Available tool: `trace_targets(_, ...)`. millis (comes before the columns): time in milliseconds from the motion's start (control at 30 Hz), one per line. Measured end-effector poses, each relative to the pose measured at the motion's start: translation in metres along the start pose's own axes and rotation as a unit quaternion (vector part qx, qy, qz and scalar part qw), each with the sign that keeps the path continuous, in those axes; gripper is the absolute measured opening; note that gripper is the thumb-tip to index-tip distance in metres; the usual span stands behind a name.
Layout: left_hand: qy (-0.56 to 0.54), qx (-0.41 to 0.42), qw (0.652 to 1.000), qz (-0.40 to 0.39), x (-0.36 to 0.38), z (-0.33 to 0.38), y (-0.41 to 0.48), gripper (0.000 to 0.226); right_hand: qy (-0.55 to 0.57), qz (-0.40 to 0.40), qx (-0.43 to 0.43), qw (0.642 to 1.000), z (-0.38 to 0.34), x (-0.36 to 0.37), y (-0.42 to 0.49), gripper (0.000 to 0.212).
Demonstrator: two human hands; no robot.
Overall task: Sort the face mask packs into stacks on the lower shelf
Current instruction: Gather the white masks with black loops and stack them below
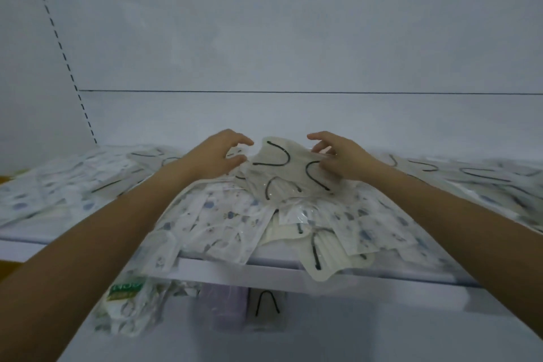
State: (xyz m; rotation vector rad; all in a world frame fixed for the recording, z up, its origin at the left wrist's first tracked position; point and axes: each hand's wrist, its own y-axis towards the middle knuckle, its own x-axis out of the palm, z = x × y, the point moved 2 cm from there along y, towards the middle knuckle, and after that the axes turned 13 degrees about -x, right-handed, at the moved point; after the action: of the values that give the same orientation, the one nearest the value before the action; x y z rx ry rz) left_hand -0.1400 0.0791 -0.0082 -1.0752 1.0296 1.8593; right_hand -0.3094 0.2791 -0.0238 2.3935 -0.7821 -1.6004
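On the heap of face mask packs (229, 220) covering the upper shelf (264, 272), my right hand (343, 156) pinches a cream pack (282, 167) with black loops. My left hand (217, 153) curls at its edge; I cannot tell whether it grips.

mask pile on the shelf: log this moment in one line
stage: picking from pile | right hand: pinches cream mask pack | left hand: at pack's left edge, grip unclear | lower shelf: a few packs
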Motion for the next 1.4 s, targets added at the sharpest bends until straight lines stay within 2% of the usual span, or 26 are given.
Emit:
trace_targets(100,-0.012,0.055,0.997,0.048,-0.008,0.019,0.01,0.045,0.008,-0.007,-0.055,0.998,-0.011,-0.018,-0.002,0.057)
trace_targets(200,0.021,0.057,0.998,0.013,-0.014,0.048,0.025,0.061,-0.021,-0.038,-0.091,0.995,-0.031,-0.033,0.002,0.06)
trace_targets(267,0.044,0.044,0.998,-0.016,-0.014,0.061,0.034,0.061,-0.032,-0.031,-0.11,0.993,-0.047,-0.039,0.007,0.063)
trace_targets(400,0.005,0.033,0.999,0.003,-0.022,0.059,0.039,0.045,-0.043,0.085,-0.119,0.988,-0.064,-0.043,0.014,0.071)
trace_targets(467,-0.053,0.004,0.997,0.048,-0.031,0.037,0.033,0.049,-0.039,0.142,-0.052,0.988,-0.058,-0.039,0.02,0.078)
trace_targets(500,-0.09,-0.017,0.994,0.065,-0.035,0.023,0.028,0.054,-0.013,0.137,0.0,0.99,-0.053,-0.034,0.024,0.079)
trace_targets(567,-0.15,-0.051,0.983,0.087,-0.041,-0.006,0.015,0.063,0.012,0.042,0.1,0.994,-0.042,-0.015,0.028,0.08)
trace_targets(633,-0.172,-0.066,0.977,0.104,-0.045,-0.026,0.001,0.062,-0.016,-0.075,0.146,0.986,-0.032,0.01,0.026,0.086)
trace_targets(667,-0.177,-0.073,0.975,0.113,-0.046,-0.034,-0.005,0.059,-0.028,-0.109,0.152,0.982,-0.03,0.021,0.024,0.09)
trace_targets(767,-0.212,-0.118,0.961,0.132,-0.046,-0.051,-0.018,0.048,-0.014,-0.1,0.146,0.984,-0.028,0.039,0.022,0.09)
trace_targets(900,-0.213,-0.16,0.954,0.135,-0.044,-0.065,-0.025,0.04,0.049,-0.054,0.138,0.988,-0.023,0.038,0.025,0.075)
trace_targets(967,-0.205,-0.165,0.954,0.144,-0.046,-0.068,-0.027,0.04,0.04,-0.023,0.107,0.993,-0.02,0.032,0.026,0.068)
trace_targets(1067,-0.209,-0.17,0.949,0.162,-0.053,-0.071,-0.026,0.038,0.006,0.023,0.006,1.0,-0.027,0.013,0.024,0.064)
trace_targets(1167,-0.231,-0.144,0.948,0.163,-0.064,-0.061,-0.025,0.033,-0.001,-0.015,-0.079,0.997,-0.049,-0.013,0.021,0.073)
trace_targets(1233,-0.263,-0.12,0.949,0.123,-0.069,-0.046,-0.023,0.03,-0.04,-0.064,-0.122,0.99,-0.067,-0.021,0.022,0.078)
trace_targets(1300,-0.31,-0.1,0.945,0.043,-0.068,-0.024,-0.022,0.024,-0.082,-0.089,-0.154,0.981,-0.085,-0.022,0.028,0.079)
trace_targets(1400,-0.272,-0.058,0.959,-0.057,-0.058,0.004,-0.019,0.031,-0.113,-0.07,-0.179,0.975,-0.101,-0.019,0.038,0.08)
